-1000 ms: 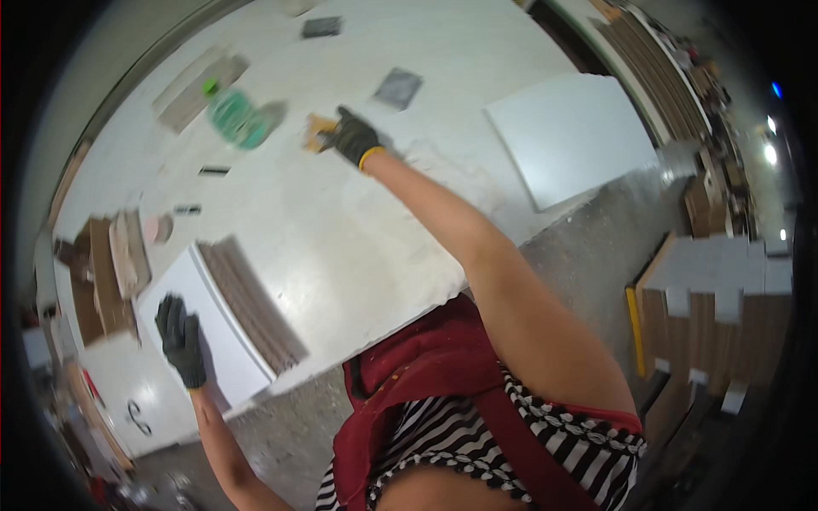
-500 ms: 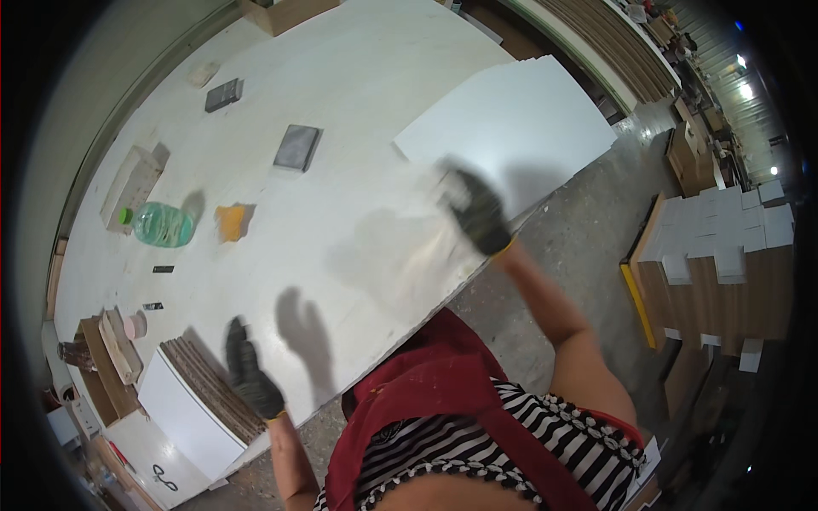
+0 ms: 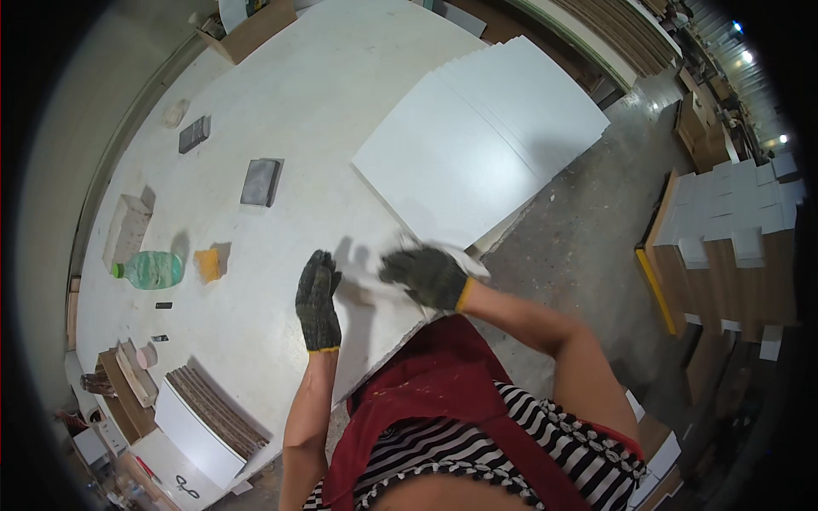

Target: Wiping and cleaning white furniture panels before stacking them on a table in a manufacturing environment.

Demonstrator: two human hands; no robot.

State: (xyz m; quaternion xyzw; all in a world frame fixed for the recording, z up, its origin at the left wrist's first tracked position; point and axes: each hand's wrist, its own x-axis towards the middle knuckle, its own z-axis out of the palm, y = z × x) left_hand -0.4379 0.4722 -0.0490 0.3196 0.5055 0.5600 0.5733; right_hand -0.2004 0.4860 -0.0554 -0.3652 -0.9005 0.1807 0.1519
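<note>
The left hand (image 3: 319, 302) hangs straight-fingered over the tabletop (image 3: 332, 102); the right hand (image 3: 424, 277) blurs, and I can't tell whether its fingers grip the white wad (image 3: 476, 267) beside them. Boards (image 3: 486, 128) lie beyond, grey floor (image 3: 571, 230) rightward.

Left glove (image 3: 319, 305) and right glove (image 3: 426, 277), centre: dark grey-green, yellow cuffs. Apron (image 3: 426, 375), bottom: plain deep red. Shirt (image 3: 545, 443): black-and-white stripes. Sheets (image 3: 486, 136), upper right: white. Table (image 3: 315, 111): off-white. Left side: bottle (image 3: 155, 270) translucent green, cap (image 3: 118, 270) brighter green; small chunk (image 3: 207, 265) yellow-orange. Block (image 3: 260, 182), upper left: grey. Stack (image 3: 200, 430), lower left: white top, brown edges.
</note>
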